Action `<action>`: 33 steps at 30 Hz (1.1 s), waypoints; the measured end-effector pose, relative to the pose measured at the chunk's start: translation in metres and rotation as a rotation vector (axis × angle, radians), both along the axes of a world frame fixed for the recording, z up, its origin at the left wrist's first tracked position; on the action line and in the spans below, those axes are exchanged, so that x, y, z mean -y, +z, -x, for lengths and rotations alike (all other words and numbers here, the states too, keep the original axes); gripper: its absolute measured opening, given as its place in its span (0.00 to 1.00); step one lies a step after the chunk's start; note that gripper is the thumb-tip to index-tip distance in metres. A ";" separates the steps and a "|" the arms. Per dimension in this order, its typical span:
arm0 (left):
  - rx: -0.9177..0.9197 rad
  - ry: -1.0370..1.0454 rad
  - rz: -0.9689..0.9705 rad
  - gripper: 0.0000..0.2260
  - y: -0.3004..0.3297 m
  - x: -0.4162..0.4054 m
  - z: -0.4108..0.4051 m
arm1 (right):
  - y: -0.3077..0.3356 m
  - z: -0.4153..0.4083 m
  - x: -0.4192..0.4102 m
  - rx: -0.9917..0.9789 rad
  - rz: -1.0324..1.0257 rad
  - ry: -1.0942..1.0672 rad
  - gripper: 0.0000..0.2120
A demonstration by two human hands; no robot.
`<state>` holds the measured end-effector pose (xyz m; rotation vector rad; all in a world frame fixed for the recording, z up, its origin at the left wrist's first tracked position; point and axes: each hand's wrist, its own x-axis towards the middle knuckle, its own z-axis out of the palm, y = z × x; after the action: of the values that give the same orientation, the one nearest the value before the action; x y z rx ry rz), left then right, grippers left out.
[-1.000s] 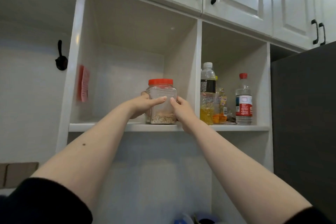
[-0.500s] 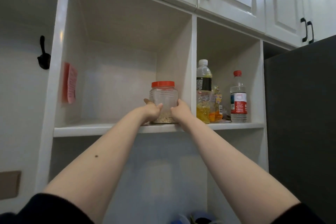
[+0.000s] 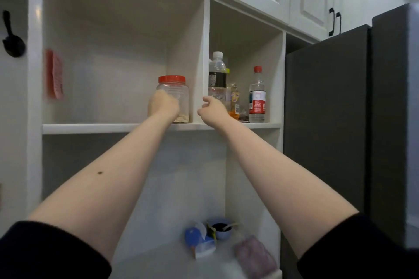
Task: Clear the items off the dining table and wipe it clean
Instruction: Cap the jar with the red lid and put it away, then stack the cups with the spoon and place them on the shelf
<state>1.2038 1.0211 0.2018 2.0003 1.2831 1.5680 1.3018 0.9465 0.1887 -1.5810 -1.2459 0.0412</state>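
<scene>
I log the clear jar with the red lid as my landmark: it stands upright on the white shelf, in the wide left compartment, close against the divider panel. A thin layer of pale flakes lies at its bottom.

My left hand is against the jar's left front face, fingers curled loosely; I cannot tell whether it grips the jar or only touches it. My right hand is off the jar, to its right, in front of the divider's lower edge, fingers half curled and holding nothing.

Right of the jar, beyond the divider, the narrower compartment holds a tall bottle with a white cap, some small packets and a bottle with a red cap. Further right stands a dark cabinet face.

Left of the jar, a red tag hangs on the compartment's side wall. Below the jar, on a lower surface, I note a blue bowl and a blue carton.
</scene>
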 end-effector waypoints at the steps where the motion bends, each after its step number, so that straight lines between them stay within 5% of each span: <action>1: 0.015 0.014 -0.017 0.15 -0.002 0.012 -0.002 | -0.002 -0.002 0.010 0.011 0.001 -0.011 0.27; 22: -0.122 -0.585 0.145 0.15 -0.093 0.258 -0.099 | -0.079 -0.056 0.293 -0.151 0.043 -0.441 0.22; 33: -0.282 -0.934 0.116 0.13 -0.143 0.381 -0.088 | -0.129 0.002 0.432 -0.271 0.027 -0.794 0.22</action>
<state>1.2913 0.6396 0.0590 2.2726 0.3410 0.7653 1.2995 0.5149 0.0601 -1.9183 -0.3572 -0.2271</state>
